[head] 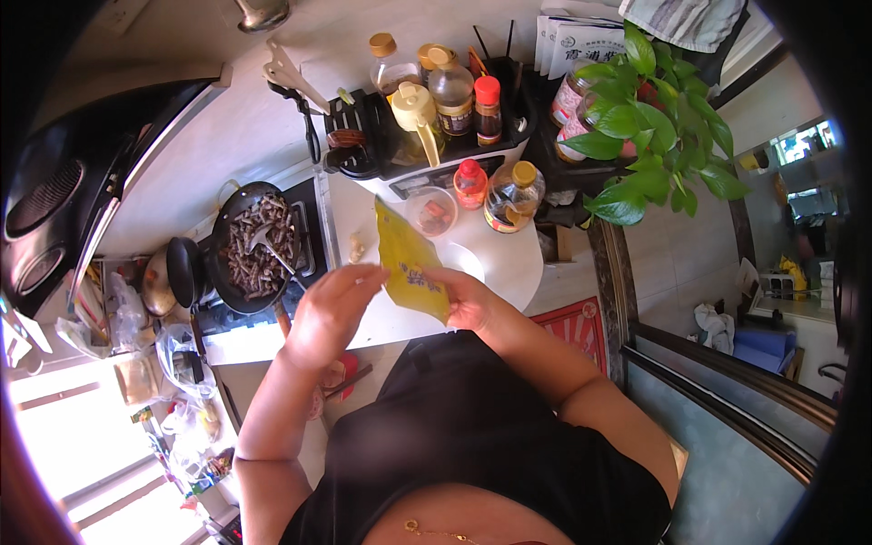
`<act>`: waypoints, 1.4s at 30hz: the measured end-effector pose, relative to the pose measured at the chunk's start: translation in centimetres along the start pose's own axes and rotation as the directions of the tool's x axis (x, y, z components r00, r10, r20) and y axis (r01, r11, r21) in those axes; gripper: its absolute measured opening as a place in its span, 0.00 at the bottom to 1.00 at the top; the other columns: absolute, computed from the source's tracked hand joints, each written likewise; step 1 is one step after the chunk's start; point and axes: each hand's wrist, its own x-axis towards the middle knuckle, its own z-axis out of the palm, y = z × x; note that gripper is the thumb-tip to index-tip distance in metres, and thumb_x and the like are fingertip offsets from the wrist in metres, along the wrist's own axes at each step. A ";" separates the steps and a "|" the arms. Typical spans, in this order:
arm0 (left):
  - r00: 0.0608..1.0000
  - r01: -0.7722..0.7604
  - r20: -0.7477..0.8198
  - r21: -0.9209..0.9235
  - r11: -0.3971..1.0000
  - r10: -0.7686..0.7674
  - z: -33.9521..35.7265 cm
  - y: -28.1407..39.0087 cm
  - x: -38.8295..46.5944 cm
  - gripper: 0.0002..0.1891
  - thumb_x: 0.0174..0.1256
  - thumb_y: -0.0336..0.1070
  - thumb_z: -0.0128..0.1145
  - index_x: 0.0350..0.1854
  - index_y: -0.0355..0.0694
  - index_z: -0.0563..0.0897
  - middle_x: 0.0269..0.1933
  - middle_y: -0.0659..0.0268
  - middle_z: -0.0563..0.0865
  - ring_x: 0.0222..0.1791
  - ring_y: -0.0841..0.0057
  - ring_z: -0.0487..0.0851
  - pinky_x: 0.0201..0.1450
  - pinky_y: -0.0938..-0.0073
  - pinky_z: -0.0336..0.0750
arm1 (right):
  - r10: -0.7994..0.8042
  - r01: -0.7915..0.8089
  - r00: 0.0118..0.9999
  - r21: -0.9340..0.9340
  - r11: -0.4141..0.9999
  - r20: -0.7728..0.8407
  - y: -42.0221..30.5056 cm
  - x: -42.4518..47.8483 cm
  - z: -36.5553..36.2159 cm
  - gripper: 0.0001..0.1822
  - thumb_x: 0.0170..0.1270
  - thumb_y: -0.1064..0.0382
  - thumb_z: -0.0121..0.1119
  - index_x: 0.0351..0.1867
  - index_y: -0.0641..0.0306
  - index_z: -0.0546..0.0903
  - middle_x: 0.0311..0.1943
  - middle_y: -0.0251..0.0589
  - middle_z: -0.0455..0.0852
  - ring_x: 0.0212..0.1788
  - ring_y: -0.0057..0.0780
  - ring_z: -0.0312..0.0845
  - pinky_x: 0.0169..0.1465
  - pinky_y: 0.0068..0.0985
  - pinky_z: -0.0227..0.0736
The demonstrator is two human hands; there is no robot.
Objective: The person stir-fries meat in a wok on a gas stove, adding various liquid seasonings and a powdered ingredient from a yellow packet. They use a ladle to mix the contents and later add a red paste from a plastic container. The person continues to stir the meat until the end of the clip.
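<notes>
A yellow plastic packet with dark writing is held up over the white counter. My right hand grips its lower right edge, thumb on the front. At the packet's left edge, the fingertips of my left hand pinch the rim. Behind the packet, partly hidden by it, is a white plate or bowl. A clear tub with reddish pieces in it stands just beyond, and a piece of ginger lies to the left. On the stove, a black wok holds many dark, short pieces and a metal spatula.
A red-capped bottle and a yellow-capped bottle stand behind the tub. A black rack holds more bottles, an oil jug and utensils. A leafy plant overhangs the right side. A black pan is left of the wok.
</notes>
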 end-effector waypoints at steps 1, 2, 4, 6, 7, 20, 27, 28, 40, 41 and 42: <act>0.999 0.010 -0.037 0.032 0.999 -0.009 -0.4 0.4 0.5 0.15 0.48 0.18 0.62 0.40 0.37 0.83 0.43 0.57 0.83 0.40 0.62 0.84 0.42 0.70 0.80 | 0.000 -0.003 0.996 0.042 0.999 0.084 -0.4 0.6 0.0 0.19 0.69 0.60 0.50 0.58 0.62 0.71 0.52 0.45 0.81 0.52 0.33 0.80 0.53 0.30 0.75; 0.997 0.038 -0.075 0.084 0.996 -0.032 -0.8 0.8 0.7 0.19 0.47 0.19 0.63 0.45 0.37 0.82 0.50 0.55 0.81 0.45 0.62 0.83 0.46 0.70 0.79 | -0.001 -0.013 0.986 0.083 0.996 0.166 -0.9 1.3 0.1 0.19 0.69 0.60 0.50 0.59 0.62 0.71 0.52 0.44 0.81 0.50 0.31 0.81 0.48 0.28 0.77; 0.970 0.078 -0.240 0.114 0.990 -0.049 -1.0 1.2 0.8 0.21 0.46 0.20 0.64 0.46 0.39 0.82 0.52 0.56 0.79 0.48 0.61 0.81 0.48 0.69 0.79 | -0.041 0.025 0.967 0.068 0.997 0.253 -2.5 3.2 0.2 0.18 0.70 0.58 0.50 0.57 0.62 0.72 0.46 0.41 0.84 0.36 0.26 0.85 0.24 0.15 0.75; 0.920 0.153 -0.372 0.053 0.987 -0.123 -0.8 1.0 -0.6 0.22 0.46 0.20 0.65 0.48 0.37 0.81 0.55 0.54 0.78 0.53 0.60 0.79 0.55 0.67 0.76 | -0.097 0.097 0.992 0.004 0.995 0.084 -4.4 6.0 0.1 0.16 0.70 0.54 0.49 0.50 0.62 0.76 0.36 0.37 0.87 0.24 0.23 0.83 0.15 0.11 0.65; 0.907 0.205 -0.385 0.049 0.978 -0.171 -0.7 1.0 -1.5 0.21 0.48 0.20 0.64 0.48 0.37 0.81 0.55 0.54 0.78 0.54 0.60 0.78 0.55 0.66 0.75 | -0.080 0.078 0.991 0.020 0.997 0.108 -5.6 7.1 0.8 0.15 0.70 0.53 0.49 0.47 0.61 0.78 0.33 0.36 0.87 0.23 0.23 0.83 0.15 0.12 0.66; 0.393 0.881 -0.513 -0.025 0.471 -0.763 6.1 -3.7 -24.2 0.25 0.57 0.34 0.60 0.58 0.35 0.70 0.53 0.47 0.74 0.50 0.54 0.76 0.50 0.63 0.74 | -0.315 -0.093 0.896 -0.825 0.558 -0.314 0.3 13.4 -2.0 0.25 0.65 0.44 0.52 0.52 0.63 0.73 0.45 0.43 0.82 0.46 0.27 0.77 0.40 0.25 0.74; -0.037 0.340 0.283 -0.898 -0.278 -0.958 10.6 -9.8 -26.3 0.23 0.65 0.50 0.55 0.53 0.38 0.71 0.35 0.61 0.80 0.22 0.80 0.79 0.24 0.79 0.72 | -0.279 -0.392 0.919 -0.587 -0.709 -0.278 12.2 21.0 -0.9 0.34 0.64 0.60 0.47 0.69 0.70 0.53 0.52 0.65 0.74 0.53 0.54 0.74 0.57 0.39 0.69; 0.021 0.298 0.359 -0.893 -0.337 -0.933 10.1 -10.2 -26.1 0.19 0.67 0.50 0.53 0.51 0.40 0.72 0.30 0.66 0.77 0.19 0.82 0.74 0.20 0.82 0.66 | -0.355 -0.419 0.907 -0.570 -0.707 -0.226 12.3 21.8 -1.5 0.31 0.64 0.64 0.44 0.68 0.70 0.54 0.47 0.63 0.78 0.50 0.53 0.76 0.53 0.41 0.70; 0.123 0.287 0.382 -0.897 -0.335 -0.916 8.3 -10.3 -27.8 0.15 0.70 0.49 0.49 0.43 0.40 0.70 0.21 0.71 0.70 0.13 0.87 0.62 0.14 0.84 0.55 | -0.151 -0.149 0.988 -0.221 -0.964 -0.005 9.4 12.7 11.0 0.24 0.63 0.60 0.51 0.61 0.63 0.69 0.30 0.54 0.83 0.34 0.53 0.80 0.41 0.44 0.72; 0.123 0.303 0.363 -0.900 -0.314 -0.924 8.6 -10.2 -27.9 0.16 0.70 0.49 0.49 0.43 0.40 0.70 0.21 0.71 0.70 0.13 0.87 0.62 0.14 0.84 0.56 | -0.162 -0.175 0.983 -0.202 -0.964 -0.083 10.0 12.6 10.7 0.24 0.63 0.61 0.52 0.60 0.63 0.69 0.29 0.55 0.82 0.35 0.53 0.80 0.41 0.45 0.72; 0.127 0.328 0.341 -0.901 -0.285 -0.931 8.7 -10.1 -28.0 0.16 0.70 0.49 0.49 0.44 0.39 0.70 0.21 0.71 0.70 0.13 0.87 0.63 0.13 0.83 0.57 | -0.203 -0.226 0.971 -0.208 -0.952 -0.127 11.1 13.2 10.3 0.23 0.63 0.61 0.51 0.60 0.64 0.69 0.30 0.55 0.82 0.36 0.54 0.80 0.42 0.45 0.72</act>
